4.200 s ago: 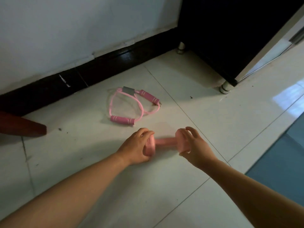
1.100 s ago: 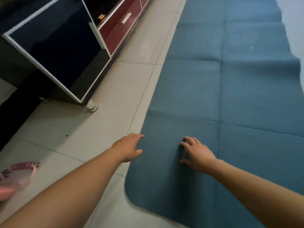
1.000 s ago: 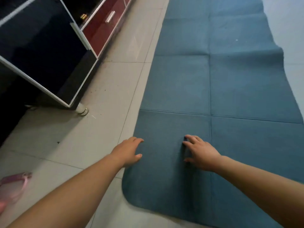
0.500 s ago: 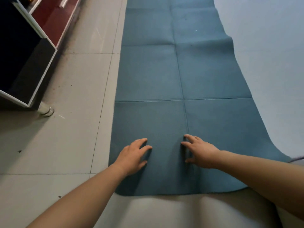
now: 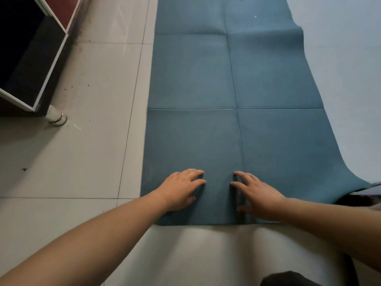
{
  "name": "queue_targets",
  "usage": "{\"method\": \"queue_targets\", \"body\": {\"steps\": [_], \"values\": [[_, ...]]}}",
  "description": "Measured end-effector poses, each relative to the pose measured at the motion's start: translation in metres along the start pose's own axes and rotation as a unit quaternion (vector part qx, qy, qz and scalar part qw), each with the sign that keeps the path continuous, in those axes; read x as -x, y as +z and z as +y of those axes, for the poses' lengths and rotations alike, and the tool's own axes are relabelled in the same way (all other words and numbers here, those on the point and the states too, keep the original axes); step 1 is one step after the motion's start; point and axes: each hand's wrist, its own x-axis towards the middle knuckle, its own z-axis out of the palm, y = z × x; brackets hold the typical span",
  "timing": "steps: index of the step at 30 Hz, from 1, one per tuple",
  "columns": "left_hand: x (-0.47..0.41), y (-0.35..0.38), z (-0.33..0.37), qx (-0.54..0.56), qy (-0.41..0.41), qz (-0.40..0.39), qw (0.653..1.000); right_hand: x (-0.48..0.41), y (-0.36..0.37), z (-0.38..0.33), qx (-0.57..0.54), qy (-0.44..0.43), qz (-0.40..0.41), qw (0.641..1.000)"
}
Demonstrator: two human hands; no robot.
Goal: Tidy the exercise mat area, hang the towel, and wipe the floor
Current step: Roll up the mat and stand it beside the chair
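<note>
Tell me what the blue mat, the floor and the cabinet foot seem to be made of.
Blue mat: likely foam or rubber, matte and finely textured; it shows fold creases and its right edge waves. Floor: apparently glazed tile, given grout lines and a faint sheen. Cabinet foot: pale cylinder with a shiny ring, maybe metal; uncertain.

Head view, looking down
Worn camera faces forward and steeply down along the mat (image 5: 206,79), close over the floor (image 5: 92,141).
</note>
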Motion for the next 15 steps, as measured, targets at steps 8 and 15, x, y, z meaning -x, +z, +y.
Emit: {"method": "queue_targets", "body": {"steps": [8,15], "values": [[0.006,0.012,0.014,0.039,-0.029,0.024,0.999,0.012,0.017,-0.007,0.006,-0.018,0.006,1.000],[0.005,0.020,0.044,0.019,-0.006,-0.029,0.999,0.018,0.025,-0.003,0.031,-0.035,0.001,0.999]]}}
